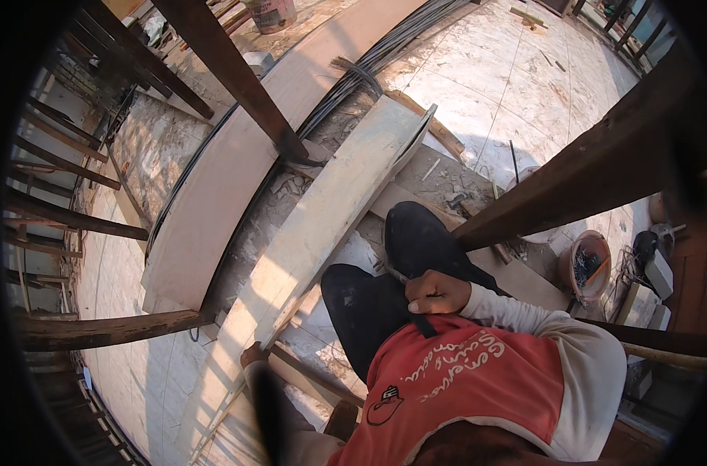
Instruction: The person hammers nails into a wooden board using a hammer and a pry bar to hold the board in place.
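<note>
A long pale wooden board [307, 225] lies slantwise in front of me, sunlit and dusty, with its far end split into layers. At its near edge, toward the lower end, my left hand [254, 356] grips the board; some of the fingers are hard to see. My right hand [439, 293] is closed in a fist above my lap, round a slim hand tool. The tool's black end [424, 325] sticks out below the fist, and a greyish part shows past it toward my knees. Its exact kind is not clear.
Dark timber posts [237, 78] rise around me, a thick beam [579, 167] among them at right. Beyond the board lie a wide plywood strip [198, 233] and a bundle of thin dark rods [361, 66]. A bucket [589, 268] with small metal pieces stands at right.
</note>
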A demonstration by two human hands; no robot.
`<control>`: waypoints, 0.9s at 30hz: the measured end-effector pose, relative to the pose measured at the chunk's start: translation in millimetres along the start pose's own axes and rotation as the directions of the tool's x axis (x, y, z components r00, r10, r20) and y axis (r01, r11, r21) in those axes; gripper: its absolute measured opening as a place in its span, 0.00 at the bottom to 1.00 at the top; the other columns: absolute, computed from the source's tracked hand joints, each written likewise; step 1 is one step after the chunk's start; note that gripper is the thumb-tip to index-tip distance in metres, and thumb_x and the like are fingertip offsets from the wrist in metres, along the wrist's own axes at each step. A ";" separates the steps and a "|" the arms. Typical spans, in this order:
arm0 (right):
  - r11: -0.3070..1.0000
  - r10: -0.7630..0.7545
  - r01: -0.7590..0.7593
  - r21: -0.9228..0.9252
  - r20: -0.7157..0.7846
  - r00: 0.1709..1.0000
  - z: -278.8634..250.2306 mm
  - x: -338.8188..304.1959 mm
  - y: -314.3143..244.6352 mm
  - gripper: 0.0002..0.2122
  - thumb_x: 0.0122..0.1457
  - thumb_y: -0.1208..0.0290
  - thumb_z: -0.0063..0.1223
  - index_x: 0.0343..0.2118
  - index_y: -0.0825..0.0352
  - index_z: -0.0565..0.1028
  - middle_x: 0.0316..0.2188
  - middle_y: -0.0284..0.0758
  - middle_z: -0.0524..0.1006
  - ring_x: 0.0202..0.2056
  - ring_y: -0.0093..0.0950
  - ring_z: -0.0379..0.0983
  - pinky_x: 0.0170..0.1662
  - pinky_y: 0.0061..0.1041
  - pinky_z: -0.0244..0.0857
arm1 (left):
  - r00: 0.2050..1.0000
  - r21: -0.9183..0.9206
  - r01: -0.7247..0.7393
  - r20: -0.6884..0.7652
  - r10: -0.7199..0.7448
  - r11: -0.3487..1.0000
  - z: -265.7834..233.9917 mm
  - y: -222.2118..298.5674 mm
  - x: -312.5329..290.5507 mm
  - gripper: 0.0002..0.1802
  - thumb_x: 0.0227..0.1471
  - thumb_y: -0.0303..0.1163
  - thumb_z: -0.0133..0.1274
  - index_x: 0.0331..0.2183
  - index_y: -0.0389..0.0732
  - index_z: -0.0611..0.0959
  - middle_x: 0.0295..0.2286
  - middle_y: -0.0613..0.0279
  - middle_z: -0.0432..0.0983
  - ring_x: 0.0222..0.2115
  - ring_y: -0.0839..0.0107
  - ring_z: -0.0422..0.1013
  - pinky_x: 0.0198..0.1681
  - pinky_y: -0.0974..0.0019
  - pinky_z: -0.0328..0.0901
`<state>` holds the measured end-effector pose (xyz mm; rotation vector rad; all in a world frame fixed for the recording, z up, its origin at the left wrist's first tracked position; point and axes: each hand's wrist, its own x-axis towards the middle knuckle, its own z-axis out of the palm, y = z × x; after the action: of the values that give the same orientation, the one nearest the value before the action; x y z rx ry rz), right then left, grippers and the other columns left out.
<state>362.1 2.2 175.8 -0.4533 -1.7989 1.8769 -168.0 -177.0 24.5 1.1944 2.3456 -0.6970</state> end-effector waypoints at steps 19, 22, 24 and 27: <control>0.991 -0.056 0.061 -0.116 0.050 0.997 -16.1 -12.9 39.1 0.21 0.63 0.64 0.49 0.14 0.70 0.66 0.12 0.38 0.62 0.17 0.31 0.58 0.27 0.31 0.55 | 0.684 0.169 -0.665 -0.253 0.684 0.727 -240.7 408.9 -7.9 0.24 0.42 0.49 0.57 0.39 0.43 0.83 0.35 0.51 0.81 0.38 0.54 0.77 0.43 0.54 0.70; 0.999 -0.028 0.029 0.022 -0.054 0.998 -22.2 -27.3 36.8 0.21 0.63 0.65 0.47 0.13 0.70 0.65 0.13 0.34 0.62 0.19 0.27 0.58 0.28 0.29 0.55 | 0.721 0.100 -0.654 -0.218 0.658 0.749 -256.1 479.0 8.4 0.21 0.44 0.45 0.55 0.40 0.45 0.83 0.38 0.54 0.80 0.41 0.57 0.76 0.45 0.55 0.70; 0.996 -0.026 0.033 0.079 -0.093 0.995 -27.5 -37.3 37.0 0.21 0.63 0.65 0.46 0.13 0.70 0.65 0.13 0.34 0.63 0.20 0.26 0.58 0.28 0.29 0.56 | 0.734 0.063 -0.647 -0.218 0.644 0.760 -259.5 518.9 18.6 0.21 0.44 0.43 0.54 0.41 0.45 0.83 0.39 0.55 0.80 0.42 0.58 0.76 0.45 0.56 0.70; 0.982 -0.027 0.057 0.182 -0.163 0.986 -28.8 -41.7 39.3 0.23 0.64 0.64 0.44 0.12 0.69 0.64 0.14 0.33 0.64 0.22 0.26 0.60 0.30 0.28 0.57 | 0.816 0.028 -0.557 -0.166 0.554 0.830 -235.1 539.3 26.4 0.19 0.47 0.41 0.52 0.42 0.46 0.83 0.41 0.57 0.80 0.44 0.60 0.76 0.46 0.56 0.70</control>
<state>407.6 2.3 130.6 -0.4783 -1.5022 1.9007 231.9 253.6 63.5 1.8764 1.9458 -0.3705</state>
